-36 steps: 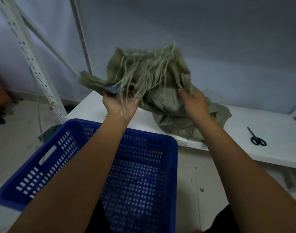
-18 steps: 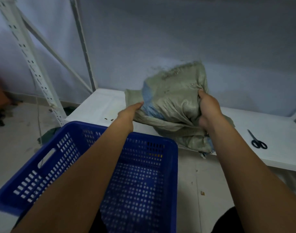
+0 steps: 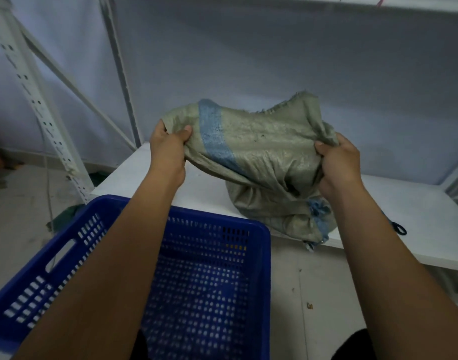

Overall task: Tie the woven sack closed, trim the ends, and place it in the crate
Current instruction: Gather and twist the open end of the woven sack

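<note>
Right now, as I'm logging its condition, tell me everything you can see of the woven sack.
The woven sack is dull grey-green plastic-looking weave with a light blue stripe and a frayed top edge. Crumpled and slack, its upper part is held up, stretched between the left hand and right hand, which both grip it. Its lower bulk rests on the white shelf, overhanging the front edge.

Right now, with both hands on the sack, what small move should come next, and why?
Probably draw the hands together to bunch the mouth into a neck for tying. The left hand pinches one top corner, the right hand grips the other side, and the sack rests on the table with its top spread wide, untied.
</note>
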The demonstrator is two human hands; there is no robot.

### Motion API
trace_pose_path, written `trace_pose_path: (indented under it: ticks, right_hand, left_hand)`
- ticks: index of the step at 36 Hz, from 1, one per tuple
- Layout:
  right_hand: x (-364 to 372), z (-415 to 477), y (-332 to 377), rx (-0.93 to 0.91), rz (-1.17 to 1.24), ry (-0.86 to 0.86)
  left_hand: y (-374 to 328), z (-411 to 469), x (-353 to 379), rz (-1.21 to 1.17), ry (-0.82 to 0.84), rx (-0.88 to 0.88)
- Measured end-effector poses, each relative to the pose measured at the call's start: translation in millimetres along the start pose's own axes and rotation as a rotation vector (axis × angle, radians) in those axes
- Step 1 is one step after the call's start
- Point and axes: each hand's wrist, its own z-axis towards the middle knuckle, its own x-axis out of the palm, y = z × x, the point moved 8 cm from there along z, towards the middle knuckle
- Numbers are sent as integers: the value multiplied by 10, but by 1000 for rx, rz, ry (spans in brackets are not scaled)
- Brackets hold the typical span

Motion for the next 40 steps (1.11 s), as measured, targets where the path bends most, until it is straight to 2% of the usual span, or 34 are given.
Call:
trace_pose_path:
  ticks: [5,9,13,16,18,21,25,30,36,40]
  right_hand:
    - [-98,17,91,44,179,39]
    - [-141,72,97,72,207,114]
    - [-83,-10,34,231,169,323]
    - [-59,-122,29,336,200,417]
    - [-65,-157,44,365,196,395]
    - [-143,-117,34,332,41,285]
    - [-269,-31,-40,320,41,116]
    - [-369,83,-4,155,44,-5]
    - [-390,95,-12,184,-39,-16]
    - [-300,56,-42,258,-87,126]
  left_hand:
    - [-184,19,-77,-29,-23,62]
    - [-228,35,-103,-42,22,52]
    - [-179,-2,-23,-143,152,-74]
    - [-137,-45,-11,-222,165,-165]
    - [-136,-53,-16,-163,184,-175]
    - [-123,-23,-49,6,194,-159]
    - [-158,54,-207,82,73,-80]
    - [-234,66,-352,166,-23,15]
    - [-267,43,-309,217,-46,79]
    - [-256,14,-299,236,-55,78]
